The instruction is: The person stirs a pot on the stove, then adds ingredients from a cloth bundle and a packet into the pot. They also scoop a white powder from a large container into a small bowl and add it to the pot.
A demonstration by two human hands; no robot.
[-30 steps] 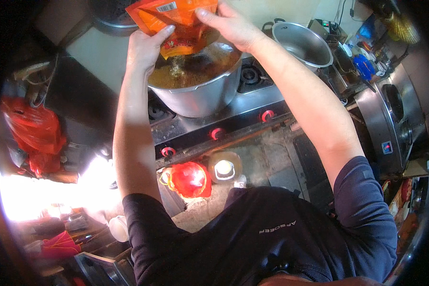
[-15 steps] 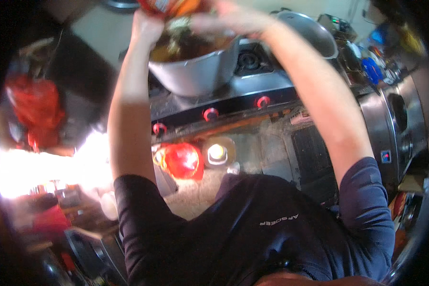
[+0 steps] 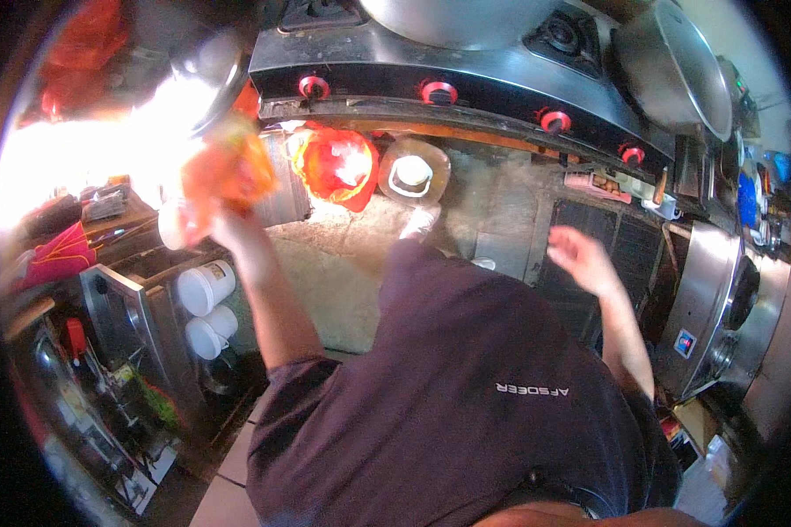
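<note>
My left hand [image 3: 226, 230] is closed on an orange-red plastic bag [image 3: 230, 167], held out to the left over the floor side of the stove. Motion smears both the bag and my fingers, and glare washes out part of the bag. On the other side, my right hand [image 3: 582, 258] hangs in the air with loosely bent fingers and holds nothing. A large silver pot [image 3: 457, 19] stands on the stove [image 3: 492, 66], its upper part cut off by the view's top edge.
Below the stove front sit a red bag-lined bin [image 3: 336, 169] and a container with a round white item [image 3: 409, 176]. White buckets [image 3: 206, 288] stand at left beside a metal cabinet. Another big pot [image 3: 677, 75] leans at far right. Strong glare covers the left.
Both hands have come away from above the pot. The left has swung left and down with the bag; the right has dropped to my right side. The view has tilted downward.
</note>
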